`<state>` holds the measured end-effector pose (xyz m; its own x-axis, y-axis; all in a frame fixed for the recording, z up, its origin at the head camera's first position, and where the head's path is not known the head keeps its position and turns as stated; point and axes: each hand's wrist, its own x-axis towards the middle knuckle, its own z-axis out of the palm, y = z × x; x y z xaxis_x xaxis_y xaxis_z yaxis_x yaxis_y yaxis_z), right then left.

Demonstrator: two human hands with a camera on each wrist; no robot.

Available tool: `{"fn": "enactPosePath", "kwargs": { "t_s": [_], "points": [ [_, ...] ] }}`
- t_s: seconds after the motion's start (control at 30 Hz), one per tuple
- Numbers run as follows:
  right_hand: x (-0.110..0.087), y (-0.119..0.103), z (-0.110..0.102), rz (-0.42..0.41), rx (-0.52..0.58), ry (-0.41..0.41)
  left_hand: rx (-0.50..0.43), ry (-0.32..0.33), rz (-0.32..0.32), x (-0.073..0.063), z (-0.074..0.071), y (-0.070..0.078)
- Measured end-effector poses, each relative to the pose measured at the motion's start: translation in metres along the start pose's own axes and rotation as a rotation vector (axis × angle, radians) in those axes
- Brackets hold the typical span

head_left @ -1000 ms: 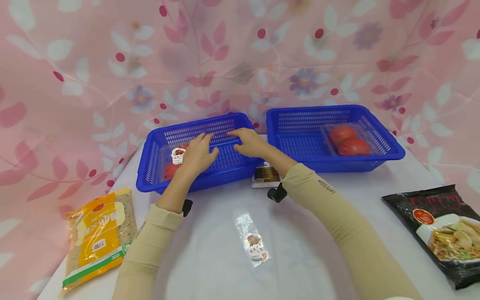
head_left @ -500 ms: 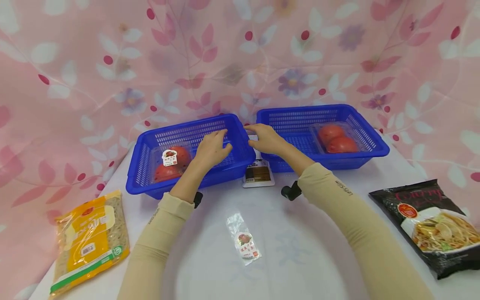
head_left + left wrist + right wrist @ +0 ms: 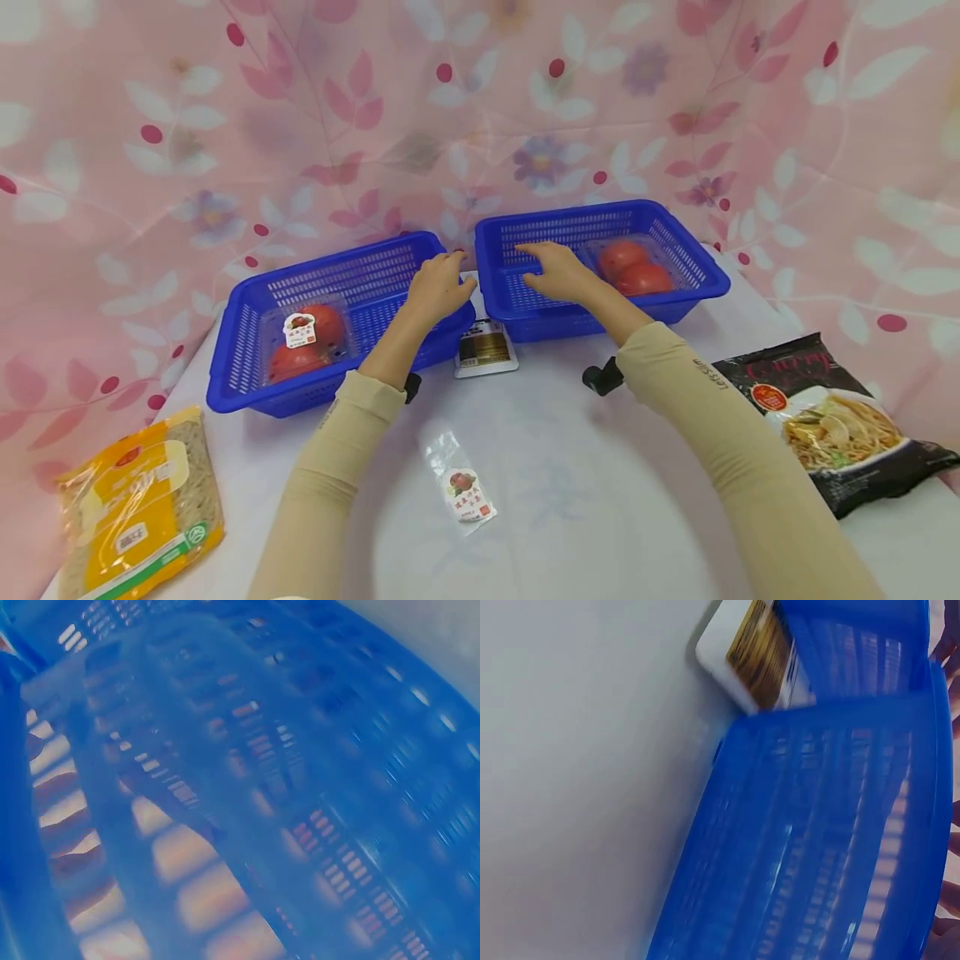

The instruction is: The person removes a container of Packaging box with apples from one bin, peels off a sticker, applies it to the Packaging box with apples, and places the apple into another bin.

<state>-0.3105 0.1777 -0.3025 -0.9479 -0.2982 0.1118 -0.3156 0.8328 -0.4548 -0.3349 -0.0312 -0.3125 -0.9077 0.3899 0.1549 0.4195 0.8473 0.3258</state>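
In the head view my left hand (image 3: pixel 438 287) hovers over the right end of the left blue basket (image 3: pixel 352 271), fingers spread and holding nothing. My right hand (image 3: pixel 561 273) is above the left part of the right blue basket (image 3: pixel 498 242), its fingers loosely bent around no object. A clear pack of tomatoes (image 3: pixel 327 323) with a white label lies at the left basket's left end. Another tomato pack (image 3: pixel 643 278) sits in the right basket. Slotted basket walls fill the left wrist view; in the right wrist view, fingers (image 3: pixel 951 896) show past the basket rim.
A flat brown-and-white package (image 3: pixel 483 346) lies between the baskets. A clear wrapper with a label (image 3: pixel 465 493) is on the white tabletop (image 3: pixel 540 467). A yellow bag (image 3: pixel 146 504) stands left, a black noodle bag (image 3: pixel 832 421) right. Floral cloth (image 3: pixel 480 108) hangs behind.
Both hands have moved right across the baskets, the left away from its tomato pack, the right from the left basket to the right one. The head view has turned right.
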Motion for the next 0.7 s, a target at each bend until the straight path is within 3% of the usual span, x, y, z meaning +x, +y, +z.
{"fn": "enactPosePath", "kwargs": {
  "t_s": [0.27,0.7],
  "points": [
    [-0.016,0.024,-0.018,0.054,-0.033,0.025,0.002,0.016,0.081,0.012,0.006,0.025],
    [-0.039,0.059,-0.032,0.127,-0.075,0.089,-0.056,-0.12,0.119,0.027,0.028,0.069]
  ]
}}
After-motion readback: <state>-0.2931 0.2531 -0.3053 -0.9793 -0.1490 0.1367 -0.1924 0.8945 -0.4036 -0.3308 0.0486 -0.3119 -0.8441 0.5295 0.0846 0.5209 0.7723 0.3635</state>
